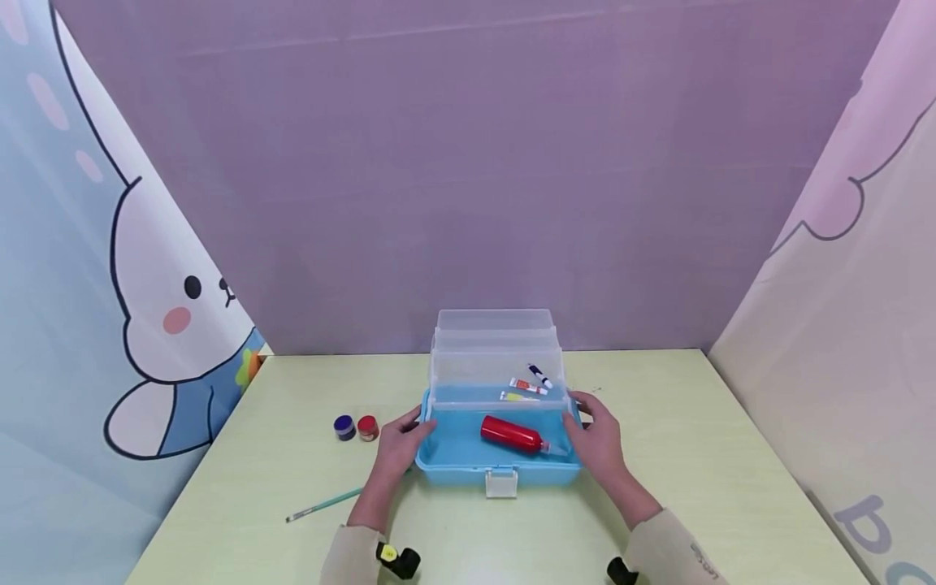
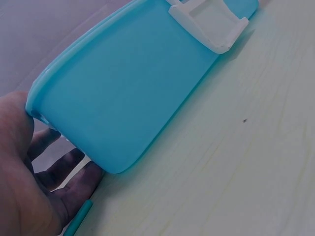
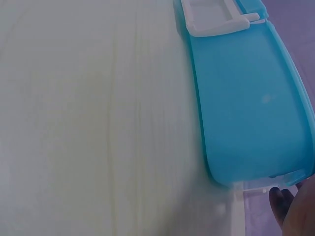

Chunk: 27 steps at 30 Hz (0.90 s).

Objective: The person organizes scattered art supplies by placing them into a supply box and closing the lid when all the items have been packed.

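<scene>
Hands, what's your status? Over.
Left hand, right hand hold opposite ends of rectangular blue plastic box. Red cylindrical bottle inside. Slim teal-handled paintbrush nearby, seemingly not blocking.

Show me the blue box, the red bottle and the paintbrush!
Blue box (image 2: 123, 88), left wrist view: its front wall.
Red bottle (image 1: 509, 434), head view: middle of its body.
Paintbrush (image 1: 329, 503), head view: its teal handle.
</scene>
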Tool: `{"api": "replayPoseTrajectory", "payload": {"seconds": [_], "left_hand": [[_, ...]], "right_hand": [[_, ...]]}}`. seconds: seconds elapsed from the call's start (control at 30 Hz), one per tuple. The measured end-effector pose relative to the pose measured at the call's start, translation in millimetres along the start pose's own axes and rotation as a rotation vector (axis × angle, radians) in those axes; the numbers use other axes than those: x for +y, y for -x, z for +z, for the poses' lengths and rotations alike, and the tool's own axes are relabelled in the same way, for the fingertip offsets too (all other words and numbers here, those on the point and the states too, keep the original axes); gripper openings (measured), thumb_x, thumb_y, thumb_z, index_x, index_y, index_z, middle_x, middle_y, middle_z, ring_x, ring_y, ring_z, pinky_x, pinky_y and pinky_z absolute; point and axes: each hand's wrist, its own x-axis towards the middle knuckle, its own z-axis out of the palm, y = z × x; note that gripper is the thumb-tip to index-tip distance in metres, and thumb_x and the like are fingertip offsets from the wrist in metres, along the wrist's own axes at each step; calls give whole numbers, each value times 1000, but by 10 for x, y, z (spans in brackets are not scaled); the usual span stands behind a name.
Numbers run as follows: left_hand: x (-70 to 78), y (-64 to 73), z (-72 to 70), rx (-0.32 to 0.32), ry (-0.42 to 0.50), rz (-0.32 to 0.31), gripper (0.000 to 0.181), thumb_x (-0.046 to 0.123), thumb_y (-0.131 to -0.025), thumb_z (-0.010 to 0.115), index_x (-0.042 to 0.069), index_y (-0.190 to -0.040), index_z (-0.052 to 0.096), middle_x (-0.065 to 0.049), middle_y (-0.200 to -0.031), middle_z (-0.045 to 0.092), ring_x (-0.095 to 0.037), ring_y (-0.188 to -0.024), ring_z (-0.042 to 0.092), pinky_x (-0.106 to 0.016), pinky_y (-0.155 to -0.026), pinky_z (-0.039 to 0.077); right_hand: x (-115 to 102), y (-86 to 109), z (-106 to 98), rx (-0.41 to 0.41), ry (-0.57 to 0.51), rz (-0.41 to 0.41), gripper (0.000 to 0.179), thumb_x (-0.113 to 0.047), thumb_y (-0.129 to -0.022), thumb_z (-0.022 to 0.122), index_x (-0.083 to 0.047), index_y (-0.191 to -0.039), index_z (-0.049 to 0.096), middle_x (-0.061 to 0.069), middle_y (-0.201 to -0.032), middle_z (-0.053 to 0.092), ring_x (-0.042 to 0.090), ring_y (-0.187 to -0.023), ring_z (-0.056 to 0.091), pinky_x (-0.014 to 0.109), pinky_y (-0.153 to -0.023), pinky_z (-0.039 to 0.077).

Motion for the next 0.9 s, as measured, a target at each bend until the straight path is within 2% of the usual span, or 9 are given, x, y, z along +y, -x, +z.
{"api": "replayPoseTrajectory", "payload": {"seconds": [0.23,0.47,0.7,0.9], "left_hand": [[-3,-9,9,8,-3,4,52,30,-86,73,10,-133,61,-19,-118,65,-31,-104,61,-47,-91,50],[-5,-18,17,6,-1,0,53,31,-87,73,10,-134,60,-17,-115,65,-29,-101,61,-47,-90,50],[6,-7,22,10,-14,3,54,32,-86,73,10,-133,60,-15,-110,66,-28,-98,61,-46,-89,51],[20,0,12,15,-5,12,53,30,-86,74,8,-132,61,-16,-108,67,-27,-96,62,-45,-87,52]], "right_hand": [[29,3,14,13,-32,82,42,-12,-93,64,-4,-133,52,18,-134,54,37,-110,59,48,-87,52],[77,-17,10,-15,-65,178,45,-10,-93,63,0,-135,50,24,-128,57,39,-105,61,47,-88,51],[117,-21,-29,-85,-66,234,45,-11,-93,62,0,-135,51,28,-128,56,43,-111,58,50,-90,49],[165,-38,-82,-220,-95,314,54,-12,-93,61,-3,-143,43,29,-135,49,46,-121,50,53,-93,45]]}}
